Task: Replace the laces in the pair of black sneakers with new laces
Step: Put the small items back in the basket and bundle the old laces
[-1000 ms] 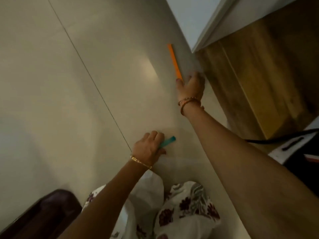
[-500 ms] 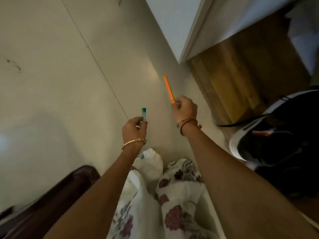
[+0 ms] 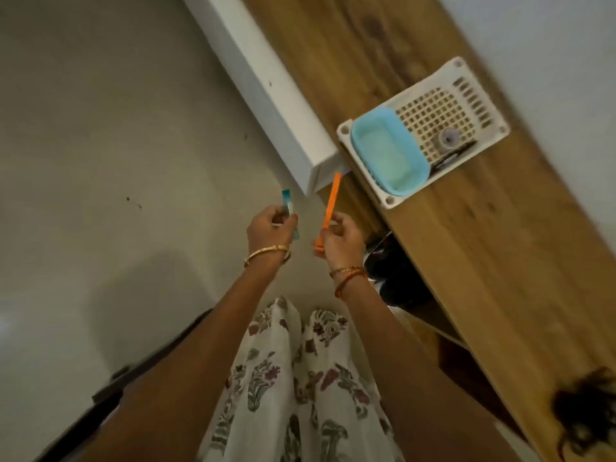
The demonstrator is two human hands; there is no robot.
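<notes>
Holding items raised, head view: left hand point(image 3: 271, 228) pinches teal strip point(image 3: 289, 210); right hand point(image 3: 341, 240) grips orange strip point(image 3: 330, 208). Both hands are higher than half a second ago. Newly seen: wooden table point(image 3: 466, 245), white basket point(image 3: 443, 118), blue tub point(image 3: 388, 151). Black sneaker point(image 3: 393, 268) sits under the table, mostly hidden.

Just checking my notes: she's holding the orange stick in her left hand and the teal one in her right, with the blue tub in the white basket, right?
Hands are swapped. The head view shows the orange stick in her right hand and the teal one in her left hand. The blue tub sits in the white basket.
</notes>
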